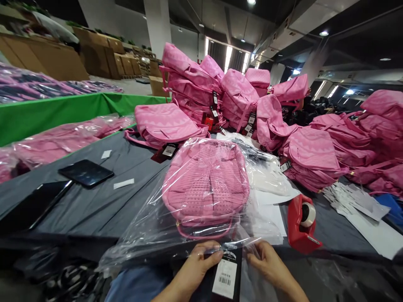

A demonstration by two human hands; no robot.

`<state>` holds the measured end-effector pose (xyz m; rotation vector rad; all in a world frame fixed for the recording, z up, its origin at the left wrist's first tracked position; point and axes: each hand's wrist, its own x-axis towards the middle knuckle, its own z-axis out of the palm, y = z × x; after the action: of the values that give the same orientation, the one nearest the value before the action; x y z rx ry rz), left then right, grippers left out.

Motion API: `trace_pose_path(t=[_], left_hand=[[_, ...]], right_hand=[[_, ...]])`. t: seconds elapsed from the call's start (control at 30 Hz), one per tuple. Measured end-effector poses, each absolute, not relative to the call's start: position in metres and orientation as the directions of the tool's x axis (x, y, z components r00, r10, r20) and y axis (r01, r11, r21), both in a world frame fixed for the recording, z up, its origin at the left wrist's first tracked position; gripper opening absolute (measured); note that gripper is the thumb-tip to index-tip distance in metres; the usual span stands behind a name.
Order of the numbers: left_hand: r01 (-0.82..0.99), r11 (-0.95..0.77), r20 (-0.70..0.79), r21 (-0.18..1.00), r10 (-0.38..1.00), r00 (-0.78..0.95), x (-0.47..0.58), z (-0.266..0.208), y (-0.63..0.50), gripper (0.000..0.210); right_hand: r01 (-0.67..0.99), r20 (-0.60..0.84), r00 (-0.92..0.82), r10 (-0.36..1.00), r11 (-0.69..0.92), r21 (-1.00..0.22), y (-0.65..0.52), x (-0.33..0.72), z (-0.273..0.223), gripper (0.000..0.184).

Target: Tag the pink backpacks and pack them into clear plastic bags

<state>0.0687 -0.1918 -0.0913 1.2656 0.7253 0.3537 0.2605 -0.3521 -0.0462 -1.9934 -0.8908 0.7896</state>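
Observation:
A pink backpack [206, 182] lies in front of me inside a clear plastic bag [138, 235], its padded mesh back facing up and its top handle toward me. My left hand [201, 266] is closed on the near edge of the bag, thumb beside a black hang tag [231, 262] with a white barcode label. To the right of the tag, my right hand [267, 264] pinches the same edge, fingers partly behind the film. The tag hangs between both hands, below the backpack's handle.
Pink backpacks [192, 79] are piled at the back and right. A red tape dispenser [302, 226] stands right, near loose white papers [362, 214]. Two black devices [86, 173] lie left on the grey-covered table [103, 209]. Bagged pink items [59, 140] sit by a green divider [63, 111].

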Motion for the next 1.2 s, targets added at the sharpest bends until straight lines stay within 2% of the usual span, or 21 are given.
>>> trace_pose_path(t=[0.1, 0.2, 0.27, 0.37, 0.43, 0.5, 0.6, 0.7, 0.77, 0.83, 0.9, 0.93, 1.0, 1.07, 1.1, 1.13, 1.2], left_hand=[[0.115, 0.456, -0.370, 0.882, 0.521, 0.769, 0.070, -0.072, -0.200, 0.051], [0.088, 0.528, -0.374, 0.845, 0.465, 0.802, 0.079, -0.061, -0.211, 0.050], [0.073, 0.560, -0.383, 0.825, 0.460, 0.801, 0.084, -0.060, -0.217, 0.052], [0.072, 0.559, -0.397, 0.826, 0.486, 0.779, 0.086, -0.066, -0.220, 0.059], [0.099, 0.490, -0.378, 0.866, 0.512, 0.772, 0.086, -0.072, -0.218, 0.059], [0.145, 0.419, -0.354, 0.896, 0.480, 0.803, 0.085, -0.076, -0.215, 0.060], [0.169, 0.388, -0.344, 0.906, 0.441, 0.829, 0.088, -0.082, -0.215, 0.065], [0.171, 0.280, -0.295, 0.945, 0.496, 0.817, 0.089, -0.090, -0.219, 0.068], [0.232, 0.112, -0.256, 0.966, 0.507, 0.823, 0.085, -0.095, -0.219, 0.065], [0.306, -0.170, -0.196, 0.937, 0.468, 0.862, 0.078, -0.094, -0.216, 0.052], [0.238, -0.553, -0.011, 0.799, 0.383, 0.924, 0.075, -0.083, -0.210, 0.035], [0.123, -0.729, 0.135, 0.673, 0.285, 0.949, 0.076, -0.074, -0.206, 0.029], [-0.190, -0.919, 0.391, 0.345, -0.044, 0.919, 0.090, -0.054, -0.202, 0.026], [-0.457, -0.885, 0.452, 0.089, -0.373, 0.810, 0.114, -0.039, -0.201, 0.025], [-0.541, -0.841, 0.434, 0.011, -0.483, 0.760, 0.127, -0.037, -0.201, 0.019], [-0.588, -0.808, 0.409, -0.039, -0.549, 0.729, 0.140, -0.037, -0.202, 0.013], [-0.614, -0.784, 0.386, -0.093, -0.597, 0.703, 0.160, -0.045, -0.204, 0.029]], right_hand=[[0.127, -0.229, 0.404, 0.886, -0.302, -0.945, -0.350, 0.245, -0.043, 0.037], [-0.016, -0.211, 0.356, 0.910, -0.220, -0.975, -0.347, 0.228, -0.042, 0.042], [-0.051, -0.197, 0.365, 0.910, -0.192, -0.980, -0.346, 0.220, -0.046, 0.046], [-0.011, -0.184, 0.415, 0.891, -0.197, -0.980, -0.350, 0.215, -0.056, 0.049], [-0.006, -0.199, 0.428, 0.882, -0.218, -0.976, -0.355, 0.215, -0.061, 0.049], [-0.081, -0.242, 0.390, 0.888, -0.229, -0.970, -0.361, 0.217, -0.061, 0.051], [-0.244, -0.331, 0.414, 0.848, -0.247, -0.938, -0.369, 0.220, -0.056, 0.063], [-0.304, -0.378, 0.429, 0.820, -0.263, -0.916, -0.370, 0.219, -0.051, 0.073], [-0.173, -0.326, 0.416, 0.849, -0.278, -0.945, -0.368, 0.216, -0.053, 0.069], [0.063, -0.237, 0.487, 0.840, -0.304, -0.950, -0.368, 0.213, -0.058, 0.058], [0.245, -0.156, 0.605, 0.781, -0.369, -0.897, -0.372, 0.211, -0.067, 0.049], [0.295, -0.120, 0.658, 0.743, -0.402, -0.867, -0.376, 0.209, -0.072, 0.047], [0.357, -0.058, 0.729, 0.682, -0.452, -0.817, -0.385, 0.204, -0.081, 0.046], [0.405, -0.009, 0.760, 0.649, -0.486, -0.775, -0.396, 0.195, -0.088, 0.048], [0.417, -0.002, 0.769, 0.639, -0.504, -0.757, -0.401, 0.189, -0.089, 0.047], [0.418, -0.008, 0.777, 0.629, -0.524, -0.742, -0.406, 0.184, -0.089, 0.043], [0.408, -0.036, 0.773, 0.634, -0.539, -0.737, -0.417, 0.174, -0.085, 0.032]])
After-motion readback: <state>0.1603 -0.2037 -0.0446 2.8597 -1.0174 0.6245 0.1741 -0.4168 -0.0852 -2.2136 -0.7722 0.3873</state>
